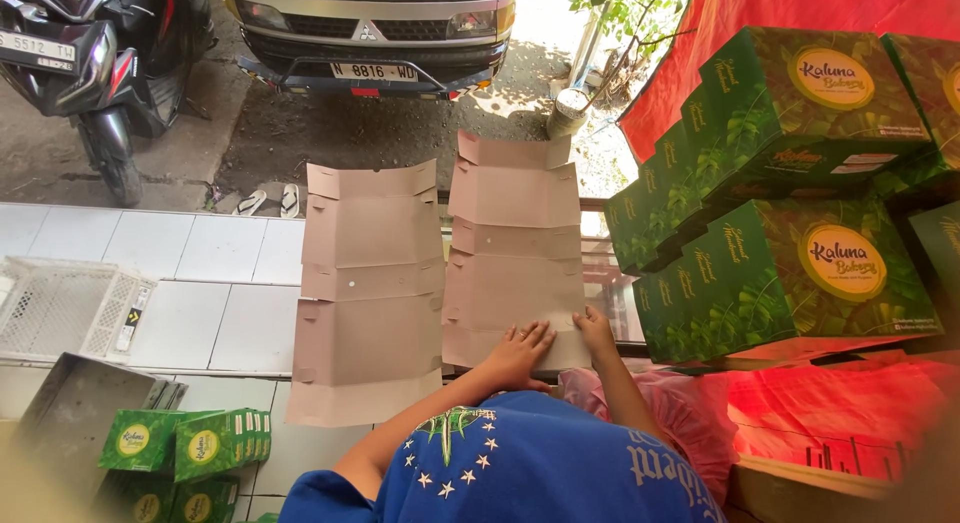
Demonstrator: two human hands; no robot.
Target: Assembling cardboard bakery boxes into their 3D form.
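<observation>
Head view, looking down over my blue shirt. Two flattened brown cardboard box blanks lie side by side on a low surface I cannot make out, since the blanks cover nearly all of it. Right blank: my left hand lies flat on its near edge, fingers spread, palm down, gripping nothing. My right hand rests at the near right corner of the same blank, fingertips on the cardboard; I cannot tell if it pinches the edge. Left blank is untouched, just beside the right one, its near edge hanging closer to me.

Right of the blanks: a stack of assembled green printed boxes on red cloth. Lower left, on the tiled floor: smaller green boxes, a white plastic crate. Beyond: a parked motorbike, a truck front.
</observation>
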